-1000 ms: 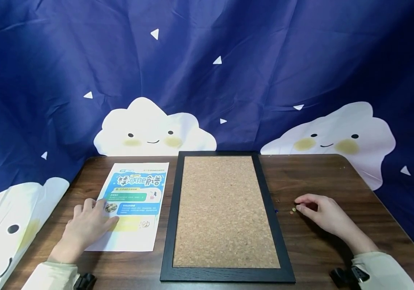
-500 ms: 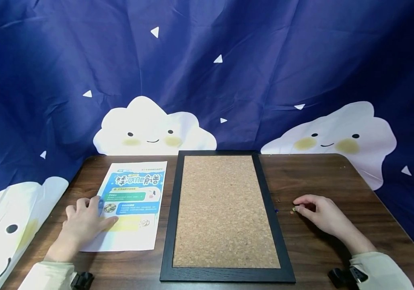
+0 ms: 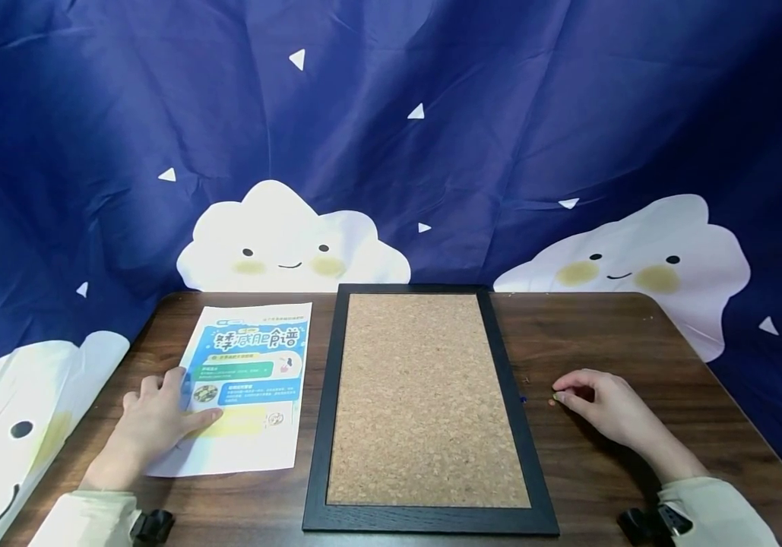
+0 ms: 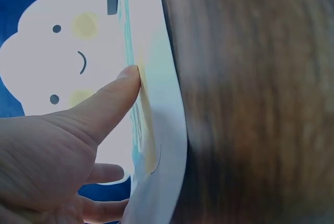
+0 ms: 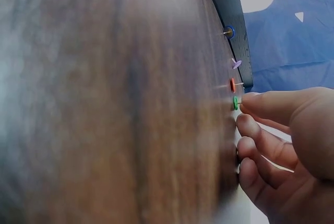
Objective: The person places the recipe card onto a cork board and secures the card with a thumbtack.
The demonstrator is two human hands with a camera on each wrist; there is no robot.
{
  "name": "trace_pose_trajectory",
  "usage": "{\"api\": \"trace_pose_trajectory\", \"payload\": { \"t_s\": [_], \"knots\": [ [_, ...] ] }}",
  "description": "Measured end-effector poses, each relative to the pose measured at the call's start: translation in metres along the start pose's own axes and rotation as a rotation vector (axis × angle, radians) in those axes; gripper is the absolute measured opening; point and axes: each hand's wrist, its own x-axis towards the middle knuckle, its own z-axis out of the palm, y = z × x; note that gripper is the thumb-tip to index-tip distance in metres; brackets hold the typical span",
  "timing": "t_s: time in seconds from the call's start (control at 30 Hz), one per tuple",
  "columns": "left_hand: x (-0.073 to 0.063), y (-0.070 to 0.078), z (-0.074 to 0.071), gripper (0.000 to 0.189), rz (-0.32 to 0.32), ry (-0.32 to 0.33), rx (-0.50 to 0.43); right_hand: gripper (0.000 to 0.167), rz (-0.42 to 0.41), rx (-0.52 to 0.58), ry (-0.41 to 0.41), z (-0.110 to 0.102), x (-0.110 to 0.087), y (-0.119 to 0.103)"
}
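Observation:
My left hand (image 3: 158, 414) rests on the left part of a printed paper sheet (image 3: 274, 448), a poster with blue and yellow panels. In the left wrist view, the thumb (image 4: 117, 96) lies across the printed side, and the sheet's near edge bows up from the table. Over on the right, my right hand (image 3: 606, 403) pinches a green thumbtack (image 5: 236, 103) at its thumb and index fingertips, low over the table. Close by lie a red thumbtack (image 5: 233, 85), a purple thumbtack (image 5: 236, 63) and a blue thumbtack (image 5: 229, 32).
A cork board (image 3: 425, 403) with a black frame (image 3: 432, 520) lies between the hands on the brown wooden table (image 3: 582, 327). Behind the table hangs a dark blue cloth (image 3: 363, 114) printed with smiling clouds.
The left hand and the sheet have slid slightly left together, widening the gap to the board. The right hand's fingertips have drawn in over the green thumbtack, covering more of it.

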Motion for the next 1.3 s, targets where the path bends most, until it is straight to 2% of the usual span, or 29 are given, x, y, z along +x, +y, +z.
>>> {"api": "trace_pose_trajectory", "payload": {
  "t_s": [0.43, 0.87, 1.03, 1.3],
  "knots": [
    [0.0011, -0.0003, 0.0004, 0.121, -0.003, 0.01, 0.005, 0.005, -0.016, -0.003, 0.004, 0.0009, -0.0009, 0.0009],
    [0.002, -0.0019, 0.0012, 0.133, -0.06, -0.031, -0.043, 0.01, -0.029, 0.004, 0.009, 0.0023, -0.0016, 0.0015],
    [0.0047, -0.0045, 0.0018, 0.134, -0.052, -0.04, -0.033, 0.01, -0.031, 0.004, 0.003, 0.0012, -0.0028, 0.0017],
    [0.0052, -0.0055, -0.0008, 0.12, -0.021, 0.018, -0.014, 0.011, -0.039, -0.009, 0.028, 0.0008, -0.0042, 0.0026]
  ]
}}
